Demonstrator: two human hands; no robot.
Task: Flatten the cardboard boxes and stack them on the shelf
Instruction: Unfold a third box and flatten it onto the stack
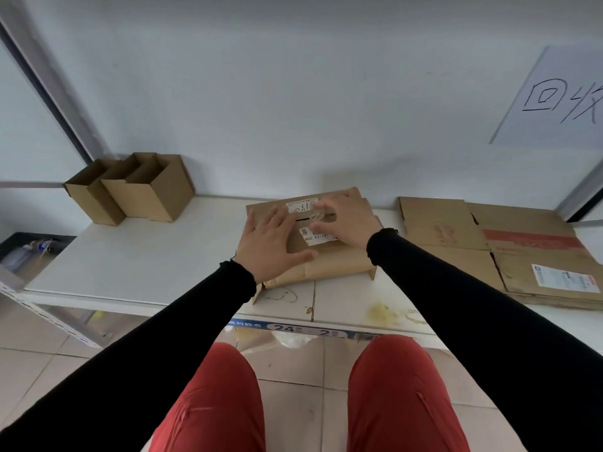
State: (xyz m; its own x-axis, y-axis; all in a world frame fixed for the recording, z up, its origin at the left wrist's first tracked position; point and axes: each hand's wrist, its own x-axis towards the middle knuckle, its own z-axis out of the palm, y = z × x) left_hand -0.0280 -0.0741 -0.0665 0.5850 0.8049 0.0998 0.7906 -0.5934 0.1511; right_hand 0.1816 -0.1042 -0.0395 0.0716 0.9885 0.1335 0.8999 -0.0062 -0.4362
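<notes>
Three open upright boxes (pixel 130 187) stand clustered at ten o'clock on the shelf (pixel 140 256). One partly flattened box (pixel 329 259) lies at centre. One pile of flattened cardboard (pixel 489 243) lies at three o'clock; its sheet count cannot be told. One handwritten paper sign (pixel 554 99) hangs at two o'clock.

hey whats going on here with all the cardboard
A person in black sleeves is working on a cardboard box in the middle of a white shelf. The left hand lies flat on it, pressing it down, while the right hand picks at clear tape by the labels on top. The box looks mostly collapsed. A stack of flattened boxes lies to the right, and three open boxes wait upright at the left, by the wall.
</notes>
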